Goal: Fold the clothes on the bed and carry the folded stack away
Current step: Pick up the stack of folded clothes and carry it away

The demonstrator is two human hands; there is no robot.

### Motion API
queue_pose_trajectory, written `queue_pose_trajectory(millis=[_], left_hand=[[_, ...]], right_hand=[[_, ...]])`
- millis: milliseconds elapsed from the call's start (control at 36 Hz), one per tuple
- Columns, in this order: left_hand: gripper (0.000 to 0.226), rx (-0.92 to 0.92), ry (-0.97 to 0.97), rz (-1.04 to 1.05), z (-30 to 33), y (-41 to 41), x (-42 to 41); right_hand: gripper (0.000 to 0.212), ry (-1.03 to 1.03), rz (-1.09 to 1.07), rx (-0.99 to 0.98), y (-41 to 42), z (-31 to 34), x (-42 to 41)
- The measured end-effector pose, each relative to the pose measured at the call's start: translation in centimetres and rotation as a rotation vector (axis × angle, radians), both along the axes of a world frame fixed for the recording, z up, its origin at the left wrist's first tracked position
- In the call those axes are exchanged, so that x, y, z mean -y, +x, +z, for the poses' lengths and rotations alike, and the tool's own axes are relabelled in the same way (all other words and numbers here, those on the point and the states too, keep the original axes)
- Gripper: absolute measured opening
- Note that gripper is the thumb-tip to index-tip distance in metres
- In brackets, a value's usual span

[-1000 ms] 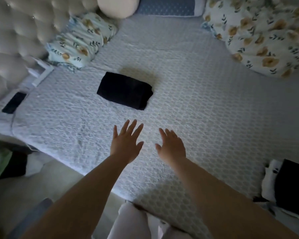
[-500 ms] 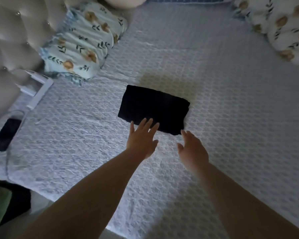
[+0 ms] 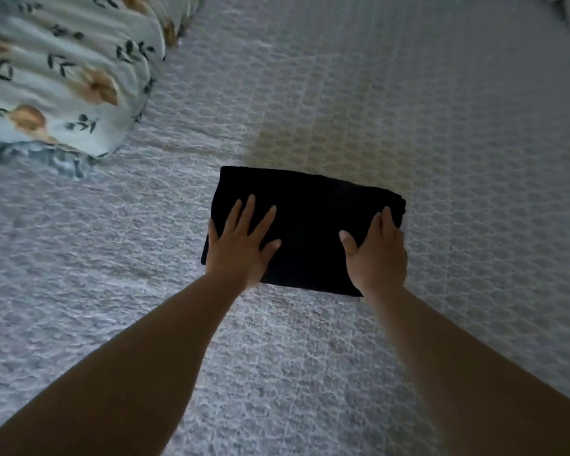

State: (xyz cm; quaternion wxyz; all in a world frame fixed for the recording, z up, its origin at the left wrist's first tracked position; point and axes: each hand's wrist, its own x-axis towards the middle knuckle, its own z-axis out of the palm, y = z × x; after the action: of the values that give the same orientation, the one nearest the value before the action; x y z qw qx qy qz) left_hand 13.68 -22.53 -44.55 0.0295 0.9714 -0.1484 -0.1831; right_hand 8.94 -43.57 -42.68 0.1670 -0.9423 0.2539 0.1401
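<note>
The folded black garment (image 3: 305, 230) is being pressed flat by both hands, and no grip is being closed around it. The left hand (image 3: 239, 245) is being laid palm-down on the garment's left part, its fingers (image 3: 246, 212) being held straight and spread wide, the thumb being pointed toward the garment's middle. The right hand (image 3: 377, 255) is being rested on the garment's right part, its fingers being kept straight and close together along the garment's right edge, the thumb being held apart toward the middle; whether the outer fingers are being curled over that edge cannot be told. A bare strip of the dark cloth is being left between the two hands. Both forearms are being stretched from the near edge of the view toward the garment. The garment is being carried by the bed (image 3: 441, 126), on a pale textured cover with a honeycomb-like pattern that is being seen on all sides of the garment. Beyond the garment and to its left, well apart from it, a floral pillow (image 3: 63, 77) with orange flowers and dark leaves is being supported by the same cover.
</note>
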Motion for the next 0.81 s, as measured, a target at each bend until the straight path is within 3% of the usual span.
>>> queue_pose_trajectory(millis=[139, 222, 306, 361, 444, 583, 722, 806], left_hand=[[0.089, -0.085, -0.206, 0.389, -1.7, 2.8, 0.0], [0.108, -0.191, -0.405, 0.586, -2.2, 4.0, -0.3], [0.121, -0.231, -0.442, 0.741, -2.1, 5.0, -0.7], [0.119, -0.237, -0.481, 0.84, -2.1, 5.4, -0.6], [0.11, -0.313, -0.563, 0.926, -1.8, 5.4, -0.8], [0.093, -0.748, -0.765, 1.019, 0.4, 5.4, -1.8], [0.073, -0.902, -0.709, 0.966, 0.9, 4.0, -1.4], [0.072, -0.941, -0.706, 0.983, 1.0, 2.8, -1.5]], right_hand=[[0.088, -0.02, -0.093, 0.221, 0.1, -2.5, 0.6], [0.11, 0.221, -0.387, 0.326, 0.0, -3.7, 0.9], [0.121, 0.465, -0.58, 0.259, 0.6, -4.4, 1.6], [0.119, 0.513, -0.644, 0.235, 0.7, -4.4, 1.8], [0.097, 0.642, -0.766, 0.183, 0.2, -4.4, 1.9], [0.094, 1.042, -0.805, -0.153, -0.1, -2.1, 3.8], [0.089, 1.104, -0.838, -0.233, -3.4, -2.3, 3.2], [0.084, 1.097, -0.867, -0.228, -4.6, -2.7, 3.2]])
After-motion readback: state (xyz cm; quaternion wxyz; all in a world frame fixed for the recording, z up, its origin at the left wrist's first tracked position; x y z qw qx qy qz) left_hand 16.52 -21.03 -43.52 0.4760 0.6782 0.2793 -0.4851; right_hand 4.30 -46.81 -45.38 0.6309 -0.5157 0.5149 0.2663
